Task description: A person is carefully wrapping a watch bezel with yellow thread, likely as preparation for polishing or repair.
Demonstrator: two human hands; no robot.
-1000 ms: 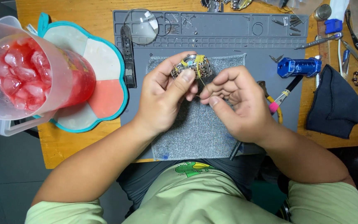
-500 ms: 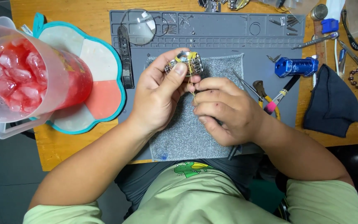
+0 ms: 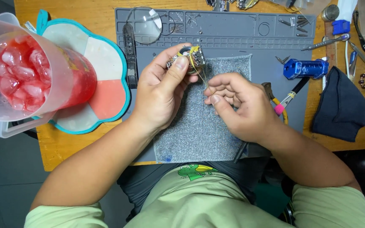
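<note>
A small watch (image 3: 189, 58) is pinched between thumb and fingers of the left hand (image 3: 163, 90) above the grey cloth (image 3: 199, 122), while a thin tool (image 3: 201, 76) is gripped by the closed right hand (image 3: 241, 105), near a blue block-shaped tool (image 3: 305, 68) and a pitcher of red iced drink (image 3: 26, 76)

Desk (image 3: 85, 12) carrying a mat (image 3: 233, 31) at centre, with a cloth (image 3: 199, 131) on the mat's near half. Above the cloth, the left hand (image 3: 161, 95) holds a watch (image 3: 189, 57); the right hand (image 3: 243, 105) lies just right of it. A lens (image 3: 144, 25) and a strap (image 3: 129, 55) lie on the mat's left part. Left of the mat, a jug (image 3: 30, 71) stands on a coaster (image 3: 106, 63). Right of the cloth lie a block (image 3: 305, 68) and pliers (image 3: 281, 103); farther right, a pouch (image 3: 341, 107).
</note>
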